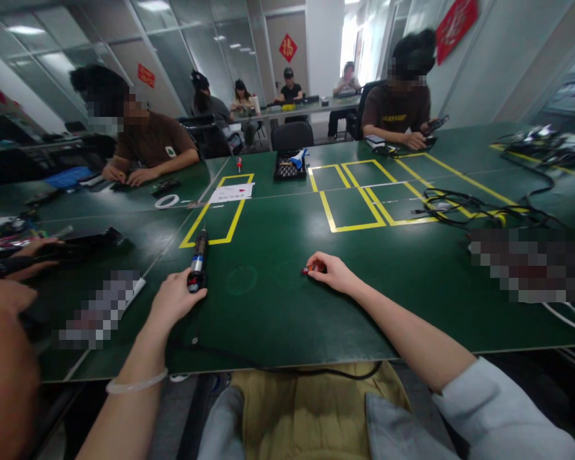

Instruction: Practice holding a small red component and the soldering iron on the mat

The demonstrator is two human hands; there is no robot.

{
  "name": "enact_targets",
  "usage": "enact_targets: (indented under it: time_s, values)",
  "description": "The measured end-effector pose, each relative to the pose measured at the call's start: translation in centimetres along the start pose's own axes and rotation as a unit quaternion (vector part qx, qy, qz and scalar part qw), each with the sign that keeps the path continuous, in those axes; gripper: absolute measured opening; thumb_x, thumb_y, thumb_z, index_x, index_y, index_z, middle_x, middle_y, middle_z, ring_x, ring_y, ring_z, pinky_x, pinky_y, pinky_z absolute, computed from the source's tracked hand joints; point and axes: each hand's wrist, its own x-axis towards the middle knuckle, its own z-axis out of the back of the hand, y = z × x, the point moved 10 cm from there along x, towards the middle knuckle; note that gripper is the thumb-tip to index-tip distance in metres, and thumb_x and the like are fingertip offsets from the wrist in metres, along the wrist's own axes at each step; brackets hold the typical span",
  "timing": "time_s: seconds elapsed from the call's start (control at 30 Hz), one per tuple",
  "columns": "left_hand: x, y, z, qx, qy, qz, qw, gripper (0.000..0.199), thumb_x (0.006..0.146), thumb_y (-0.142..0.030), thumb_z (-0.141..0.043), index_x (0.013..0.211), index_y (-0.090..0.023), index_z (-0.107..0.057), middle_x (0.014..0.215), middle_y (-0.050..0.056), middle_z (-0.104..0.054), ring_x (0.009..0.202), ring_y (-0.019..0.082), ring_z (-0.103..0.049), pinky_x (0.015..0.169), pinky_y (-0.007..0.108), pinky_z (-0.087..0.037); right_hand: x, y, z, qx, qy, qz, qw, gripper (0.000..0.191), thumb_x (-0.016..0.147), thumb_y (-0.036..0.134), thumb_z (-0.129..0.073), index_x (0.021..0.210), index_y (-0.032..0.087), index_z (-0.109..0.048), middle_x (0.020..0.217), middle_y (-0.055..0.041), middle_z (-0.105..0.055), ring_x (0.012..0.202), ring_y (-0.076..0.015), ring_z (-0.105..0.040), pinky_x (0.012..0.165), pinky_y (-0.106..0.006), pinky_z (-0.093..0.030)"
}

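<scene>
My left hand (175, 297) is closed round the rear end of an electric screwdriver (199, 259), a black tool with a silver and blue band. The screwdriver lies along the table with its thin tip pointing away from me. To the right, my right hand (333, 271) rests on the green table, thumb and fingers pinched on a small red piece (306, 271). Most of that piece is covered by the fingers, and its kind cannot be made out. A small round metal part (194, 341) lies near the table edge, below my left hand.
Yellow tape rectangles (359, 228) mark the green table (273, 319). A black tray (289, 167) with a blue-and-white item stands at the back. Black cables (460, 207) lie tangled at right. A tape roll (167, 202) and a paper sheet (232, 192) lie left. Co-workers sit around.
</scene>
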Motion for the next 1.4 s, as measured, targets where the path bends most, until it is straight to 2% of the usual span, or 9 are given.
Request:
enact_targets:
  time_s: [0.13, 0.37, 0.47, 0.57, 0.67, 0.77, 1.1, 1.27, 1.4]
  values:
    - [-0.1, -6.4, -0.3, 0.024, -0.007, -0.041, 0.999, 0.068, 0.075, -0.05, -0.053, 0.132, -0.014, -0.043, 0.123, 0.017, -0.052, 0.112, 0.032, -0.052, 0.091, 0.04, -0.045, -0.1, 0.6, 0.0, 0.002, 0.006, 0.021, 1.0, 0.013, 0.082, 0.023, -0.06, 0.093, 0.016, -0.058, 0.073, 0.0017, -0.056, 0.064, -0.0109, -0.05, 0.062, -0.023, -0.04]
    - [-1.1, -18.6, -0.3, -0.013, -0.017, -0.148, 0.989, 0.06, 0.077, -0.044, -0.056, 0.13, -0.019, -0.043, 0.119, 0.013, -0.053, 0.107, 0.028, -0.051, 0.084, 0.037, -0.047, -0.1, 1.4, 0.2, -0.019, 0.003, 0.055, 0.998, 0.006, 0.082, 0.022, -0.059, 0.086, 0.018, -0.057, 0.078, 0.0008, -0.054, 0.066, -0.0116, -0.05, 0.064, -0.024, -0.04]
    - [-1.6, -22.5, -0.5, -0.035, -0.025, -0.184, 0.982, 0.059, 0.077, -0.042, -0.058, 0.129, -0.018, -0.043, 0.119, 0.014, -0.052, 0.107, 0.029, -0.05, 0.082, 0.037, -0.047, -0.1, 1.3, 0.3, -0.025, -0.007, 0.056, 0.998, 0.004, 0.082, 0.02, -0.058, 0.085, 0.018, -0.056, 0.078, 0.001, -0.052, 0.067, -0.0116, -0.049, 0.064, -0.024, -0.041]
    - [-2.1, -25.2, -0.8, -0.051, -0.029, -0.214, 0.975, 0.058, 0.076, -0.039, -0.06, 0.128, -0.02, -0.043, 0.117, 0.013, -0.052, 0.106, 0.028, -0.049, 0.081, 0.035, -0.046, 0.0, 1.2, 0.5, -0.038, -0.02, 0.057, 0.997, 0.004, 0.082, 0.018, -0.057, 0.085, 0.019, -0.055, 0.08, 0.0008, -0.052, 0.067, -0.0118, -0.049, 0.065, -0.024, -0.041]
    - [-2.8, -26.8, -0.9, -0.054, -0.03, -0.239, 0.969, 0.056, 0.077, -0.038, -0.059, 0.128, -0.021, -0.042, 0.115, 0.012, -0.053, 0.106, 0.027, -0.05, 0.079, 0.033, -0.046, 0.0, 1.1, 0.7, -0.058, -0.023, 0.058, 0.996, 0.004, 0.081, 0.017, -0.057, 0.085, 0.019, -0.055, 0.081, 0.0004, -0.052, 0.067, -0.0121, -0.048, 0.066, -0.024, -0.04]
    - [-3.3, -27.5, -0.9, -0.059, -0.028, -0.251, 0.966, 0.056, 0.077, -0.038, -0.059, 0.128, -0.021, -0.042, 0.115, 0.012, -0.053, 0.105, 0.027, -0.05, 0.078, 0.034, -0.045, -0.1, 1.2, 0.8, -0.073, -0.028, 0.064, 0.995, 0.004, 0.081, 0.016, -0.056, 0.083, 0.019, -0.055, 0.08, 0.0005, -0.05, 0.067, -0.0124, -0.048, 0.065, -0.025, -0.039]
    - [-3.3, -27.5, -1.2, -0.085, -0.025, -0.242, 0.966, 0.059, 0.078, -0.038, -0.059, 0.131, -0.022, -0.04, 0.119, 0.012, -0.051, 0.109, 0.027, -0.048, 0.081, 0.034, -0.044, 0.0, 1.1, 0.4, -0.082, -0.026, 0.056, 0.995, 0.005, 0.081, 0.015, -0.059, 0.085, 0.019, -0.057, 0.08, 0.0004, -0.051, 0.068, -0.0125, -0.049, 0.066, -0.025, -0.04]
    - [-3.6, -27.7, -1.2, -0.073, -0.032, -0.242, 0.967, 0.061, 0.079, -0.039, -0.057, 0.134, -0.02, -0.038, 0.12, 0.013, -0.051, 0.108, 0.028, -0.048, 0.079, 0.035, -0.045, 0.0, 1.3, 0.4, -0.085, -0.025, 0.06, 0.994, 0.008, 0.082, 0.016, -0.06, 0.088, 0.019, -0.065, 0.088, -0.0022, -0.053, 0.072, -0.0125, -0.053, 0.071, -0.026, -0.043]
    - [-3.7, -27.7, -1.1, -0.055, -0.051, -0.241, 0.968, 0.063, 0.081, -0.042, -0.054, 0.136, -0.019, -0.036, 0.119, 0.013, -0.051, 0.105, 0.027, -0.049, 0.079, 0.035, -0.043, -0.1, 1.6, 0.7, -0.08, -0.033, 0.054, 0.995, 0.01, 0.083, 0.018, -0.061, 0.088, 0.018, -0.069, 0.084, -0.0031, -0.056, 0.068, -0.0122, -0.054, 0.068, -0.026, -0.044]
